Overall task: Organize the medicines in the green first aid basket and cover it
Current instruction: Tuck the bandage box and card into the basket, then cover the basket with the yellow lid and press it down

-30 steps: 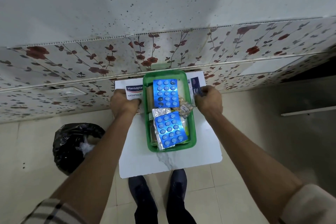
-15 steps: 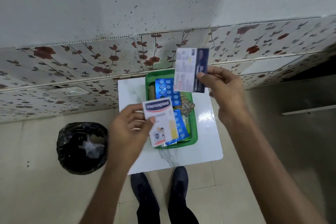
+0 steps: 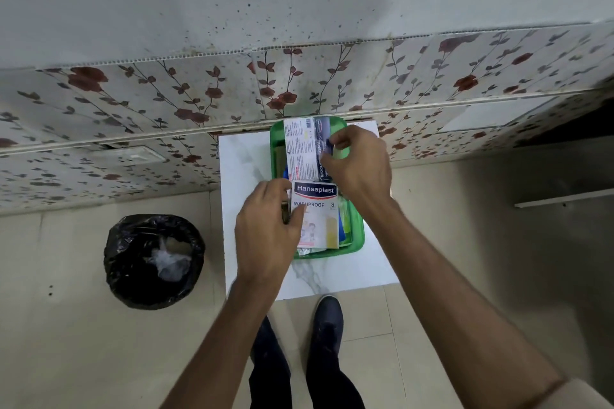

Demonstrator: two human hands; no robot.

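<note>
The green first aid basket (image 3: 357, 236) stands on a small white marble-look table (image 3: 246, 163) against the wall. My left hand (image 3: 265, 226) holds a white Hansaplast plaster packet (image 3: 315, 212) flat over the near half of the basket. Over the far half, my right hand (image 3: 358, 163) grips a white and dark blue medicated dressing packet (image 3: 304, 149). The two packets hide most of the basket's contents; only a bit of blue blister pack (image 3: 341, 226) shows at the right edge.
A black bin lined with a bag (image 3: 154, 259) stands on the floor to the left of the table. The flowered tile wall (image 3: 166, 103) rises right behind the table. My shoes (image 3: 327, 312) are at the table's near edge.
Both hands picked the two packets up from the table beside the basket, raised them, and have now lowered them onto the top of the basket's contents.
</note>
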